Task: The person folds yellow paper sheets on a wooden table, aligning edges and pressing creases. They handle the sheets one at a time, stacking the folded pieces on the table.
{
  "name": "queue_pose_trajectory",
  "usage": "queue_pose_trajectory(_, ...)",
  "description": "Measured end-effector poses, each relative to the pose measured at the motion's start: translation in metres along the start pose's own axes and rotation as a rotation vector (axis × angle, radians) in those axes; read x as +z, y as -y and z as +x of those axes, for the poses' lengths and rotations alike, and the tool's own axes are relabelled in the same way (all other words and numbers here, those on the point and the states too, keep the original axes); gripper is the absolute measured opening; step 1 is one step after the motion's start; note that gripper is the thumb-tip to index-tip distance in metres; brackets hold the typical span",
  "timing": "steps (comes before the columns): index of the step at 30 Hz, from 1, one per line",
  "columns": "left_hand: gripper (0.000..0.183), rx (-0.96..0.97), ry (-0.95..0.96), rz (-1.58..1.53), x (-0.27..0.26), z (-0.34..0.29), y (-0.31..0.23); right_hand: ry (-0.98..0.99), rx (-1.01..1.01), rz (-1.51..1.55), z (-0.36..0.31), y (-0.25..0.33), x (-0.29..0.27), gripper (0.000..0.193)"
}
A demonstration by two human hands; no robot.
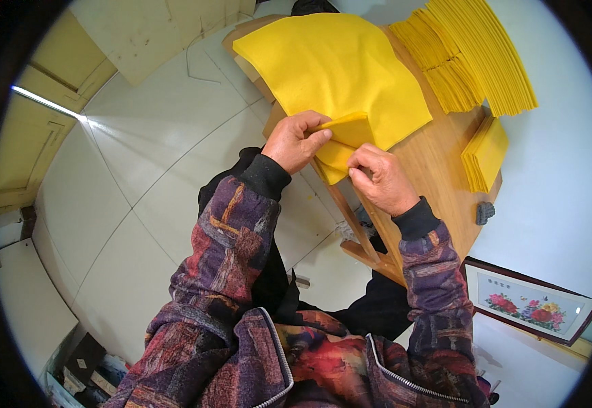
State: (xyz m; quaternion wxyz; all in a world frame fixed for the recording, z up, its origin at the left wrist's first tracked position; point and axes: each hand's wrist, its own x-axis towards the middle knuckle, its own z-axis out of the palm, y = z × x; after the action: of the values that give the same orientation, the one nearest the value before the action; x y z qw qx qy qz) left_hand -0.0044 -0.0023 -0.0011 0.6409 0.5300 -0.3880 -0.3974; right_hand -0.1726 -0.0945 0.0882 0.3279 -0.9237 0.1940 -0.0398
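Observation:
A large yellow cloth sheet (pixel 330 61) lies over the wooden table (pixel 439 153), its near corner hanging past the table's edge toward me. My left hand (pixel 294 141) pinches a folded-up flap of this cloth between thumb and fingers. Just to the right, my right hand (pixel 383 178) is closed at the cloth's near edge, thumb against the curled fingers. The flap stands raised between both hands, with a fold showing under it. How much cloth sits inside the right fingers is hidden.
Tall stacks of folded yellow cloth (pixel 480 54) stand at the table's far right, with a smaller yellow pile (pixel 484 153) nearer. A small dark grey object (pixel 485 213) sits by the right edge. A framed flower picture (pixel 531 299) is at lower right. Pale floor tiles (pixel 153 149) stretch left.

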Motion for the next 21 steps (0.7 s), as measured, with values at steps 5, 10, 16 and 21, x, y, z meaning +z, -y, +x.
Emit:
queue_pose_trajectory(5, 0.017, 0.006, 0.002, 0.000, 0.000, 0.000, 0.001, -0.010, 0.034, 0.029, 0.001, 0.001, 0.001, 0.005)
queue_pose_trajectory(10, 0.018, 0.018, -0.005, 0.042, -0.001, 0.000, 0.000, -0.010, 0.048, 0.050, 0.001, 0.002, 0.002, 0.005)
queue_pose_trajectory(16, 0.019, 0.031, -0.011, 0.100, -0.002, 0.000, 0.000, -0.124, 0.069, 0.089, 0.000, 0.006, 0.003, 0.004)
queue_pose_trajectory(21, 0.024, 0.012, -0.011, 0.131, -0.001, 0.000, -0.007, -0.377, -0.086, -0.182, 0.011, 0.011, 0.001, 0.004)
